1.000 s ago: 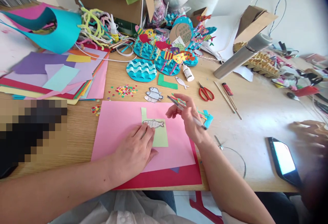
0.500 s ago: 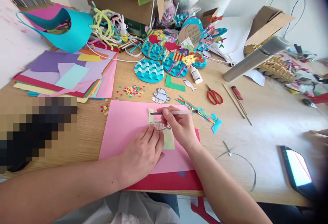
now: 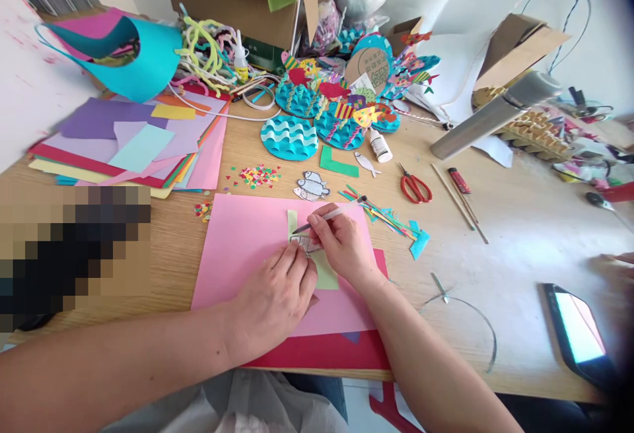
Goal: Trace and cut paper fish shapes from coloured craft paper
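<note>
On the wooden table (image 3: 430,248), my left hand (image 3: 280,291) presses the paper fish (image 3: 303,242) flat-fingered; my right hand (image 3: 347,245) pinches the pen (image 3: 303,228), best steered lightly.

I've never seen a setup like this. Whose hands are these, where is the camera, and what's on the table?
There is no machine at work here: these are a person's two bare hands. Every picture comes from one camera worn on the head, looking forward and down.

The left hand rests its fingertips on a white paper fish with dark outlines, over pale green paper on a large pink sheet. The right hand holds a slim grey pen, its tip near the fish.

Around them on the wooden table lie red-handled scissors, a small white bottle, colourful paper bits and a dark phone with a lit screen.
</note>
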Available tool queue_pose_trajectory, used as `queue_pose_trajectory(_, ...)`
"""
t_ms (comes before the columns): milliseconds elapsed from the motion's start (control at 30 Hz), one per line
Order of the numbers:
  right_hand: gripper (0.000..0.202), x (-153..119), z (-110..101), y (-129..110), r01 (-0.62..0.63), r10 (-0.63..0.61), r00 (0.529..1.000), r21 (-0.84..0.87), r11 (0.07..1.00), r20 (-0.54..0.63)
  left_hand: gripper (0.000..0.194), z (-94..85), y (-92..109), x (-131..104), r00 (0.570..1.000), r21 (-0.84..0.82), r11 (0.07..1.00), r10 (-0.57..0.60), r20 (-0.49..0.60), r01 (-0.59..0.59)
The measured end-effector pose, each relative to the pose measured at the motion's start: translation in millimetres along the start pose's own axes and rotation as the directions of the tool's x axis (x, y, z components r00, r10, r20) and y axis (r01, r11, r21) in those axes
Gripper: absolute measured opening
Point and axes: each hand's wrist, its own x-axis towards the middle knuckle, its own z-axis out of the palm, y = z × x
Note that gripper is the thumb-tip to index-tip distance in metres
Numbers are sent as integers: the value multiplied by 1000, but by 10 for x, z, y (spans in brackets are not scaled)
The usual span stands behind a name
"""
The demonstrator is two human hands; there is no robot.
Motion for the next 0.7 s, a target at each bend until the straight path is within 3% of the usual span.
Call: queue_pose_trajectory(700,29,2,11,1,22,-21,1000,-55,998,15,39,3,15,-4,1000,14,1000,0,-21,1)
